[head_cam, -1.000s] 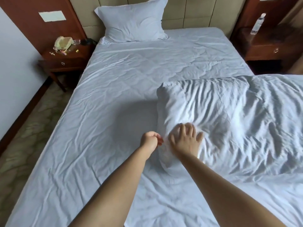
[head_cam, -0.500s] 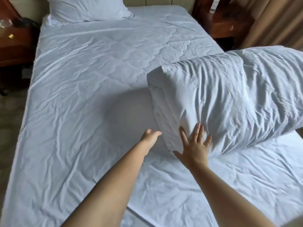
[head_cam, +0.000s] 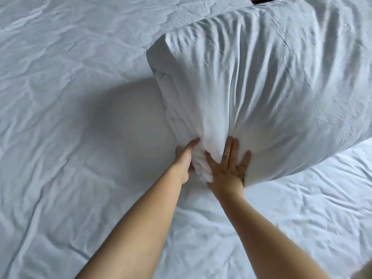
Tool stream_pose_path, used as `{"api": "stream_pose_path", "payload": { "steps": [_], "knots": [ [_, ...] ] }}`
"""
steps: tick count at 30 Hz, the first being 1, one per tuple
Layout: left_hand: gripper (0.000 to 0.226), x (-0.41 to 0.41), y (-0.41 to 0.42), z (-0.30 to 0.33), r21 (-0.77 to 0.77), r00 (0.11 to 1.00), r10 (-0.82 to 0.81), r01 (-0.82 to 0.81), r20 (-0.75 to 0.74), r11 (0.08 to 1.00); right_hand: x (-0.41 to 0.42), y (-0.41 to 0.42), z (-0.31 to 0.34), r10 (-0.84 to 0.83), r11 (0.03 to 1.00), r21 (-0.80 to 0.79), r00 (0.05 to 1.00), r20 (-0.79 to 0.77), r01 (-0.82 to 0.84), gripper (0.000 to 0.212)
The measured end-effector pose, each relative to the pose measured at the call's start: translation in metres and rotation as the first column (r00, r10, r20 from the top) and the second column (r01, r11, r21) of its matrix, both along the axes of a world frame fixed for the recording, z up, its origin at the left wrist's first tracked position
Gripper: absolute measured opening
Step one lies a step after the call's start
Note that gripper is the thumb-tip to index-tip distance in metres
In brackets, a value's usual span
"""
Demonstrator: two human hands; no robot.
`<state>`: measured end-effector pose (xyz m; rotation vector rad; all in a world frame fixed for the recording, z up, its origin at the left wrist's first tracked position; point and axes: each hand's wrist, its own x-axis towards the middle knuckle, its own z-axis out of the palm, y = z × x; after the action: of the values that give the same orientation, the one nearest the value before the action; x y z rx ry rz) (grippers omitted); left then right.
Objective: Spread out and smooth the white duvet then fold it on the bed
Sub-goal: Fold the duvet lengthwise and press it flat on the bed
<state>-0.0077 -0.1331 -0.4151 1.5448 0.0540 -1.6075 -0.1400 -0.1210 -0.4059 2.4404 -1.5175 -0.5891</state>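
While bunched, duvet (head_cam: 261, 87) touches both hands, L hand (head_cam: 184, 158), R hand (head_cam: 227, 170).

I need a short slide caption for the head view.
Both hands on a bulky folded white duvet: left hand grips its corner, right hand presses flat.

We see the bed (head_cam: 66, 121) filling nearly the whole view, covered in a white, heavily creased sheet (head_cam: 50, 178). On it, toward the upper right, sits the white duvet (head_cam: 271, 93), bunched into a thick, wrinkled bundle with its folded layers showing at the left edge. A soft shadow falls on the sheet just left of it.
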Motion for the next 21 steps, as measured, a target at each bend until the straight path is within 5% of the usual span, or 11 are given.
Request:
{"api": "stream_pose_path", "payload": {
  "steps": [3,6,9,13,18,21],
  "knots": [
    [0.074,-0.004,-0.025,-0.003,-0.012,1.000,0.002,-0.002,-0.025,1.000,-0.004,-0.012,-0.015,0.113,0.983,-0.153,0.991,0.067,-0.102,0.072],
    [0.066,-0.010,-0.047,-0.008,-0.055,1.000,0.030,-0.030,0.007,0.998,-0.015,-0.029,-0.025,0.390,0.849,-0.424,0.916,0.095,-0.317,0.031],
    [0.061,-0.016,-0.050,-0.010,-0.064,0.996,0.013,-0.008,0.085,0.998,-0.019,-0.038,-0.014,0.475,0.750,-0.564,0.874,0.097,-0.345,0.029],
    [0.041,-0.017,-0.030,0.019,-0.088,0.994,-0.037,0.046,0.105,0.995,-0.023,-0.022,0.016,0.474,0.739,-0.584,0.875,0.096,-0.336,0.020],
    [0.047,-0.044,0.019,0.058,-0.090,0.999,-0.026,0.029,0.032,0.996,-0.049,0.018,0.070,0.485,0.797,-0.498,0.853,0.190,-0.342,0.019],
    [0.050,-0.060,0.068,0.079,-0.085,0.998,-0.035,0.031,-0.043,0.996,-0.066,0.059,0.097,0.469,0.856,-0.343,0.861,0.198,-0.387,0.040]
  ]
}}
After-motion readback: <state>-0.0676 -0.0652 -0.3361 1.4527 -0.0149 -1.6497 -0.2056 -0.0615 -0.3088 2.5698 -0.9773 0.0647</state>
